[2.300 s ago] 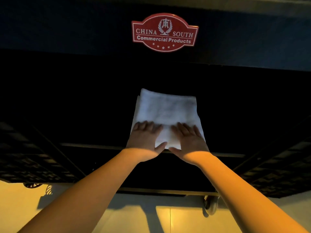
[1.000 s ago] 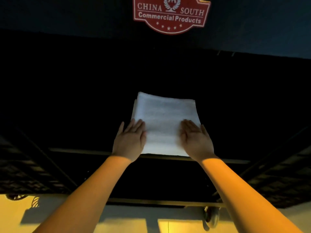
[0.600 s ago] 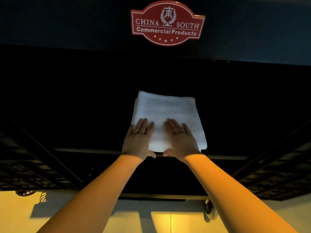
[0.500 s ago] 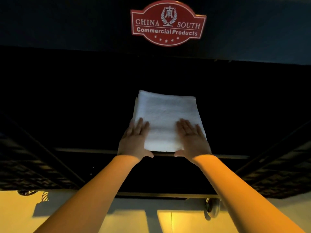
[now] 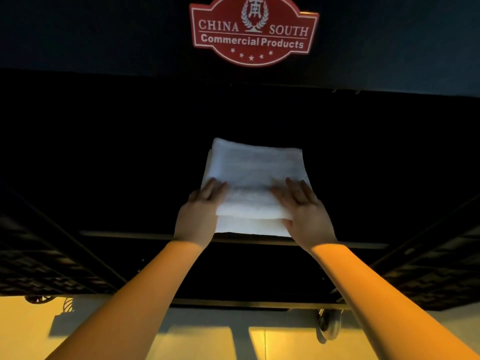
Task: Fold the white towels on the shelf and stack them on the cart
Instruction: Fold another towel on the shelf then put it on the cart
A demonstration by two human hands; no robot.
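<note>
Both hands are on the folded white towel [image 5: 253, 183], which sits on the dark cart shelf [image 5: 363, 178] right at its front edge, roughly centre of view. Left hand [image 5: 198, 216] is at the towel's left side w/ fingers straight, tips flat on top. Right hand [image 5: 307, 216] is on the right side, fingers flat on top too, and its thumb looks tucked under the top layer at the near edge, so that grip is pinching the towel. Near edge shows two layers, top one slightly lifted. Red China South Commercial Products badge [image 5: 253, 29] sits on the cart panel above. A caster wheel [image 5: 328, 324] is down at the bottom, over yellow-lit floor [image 5: 194, 341].
</note>
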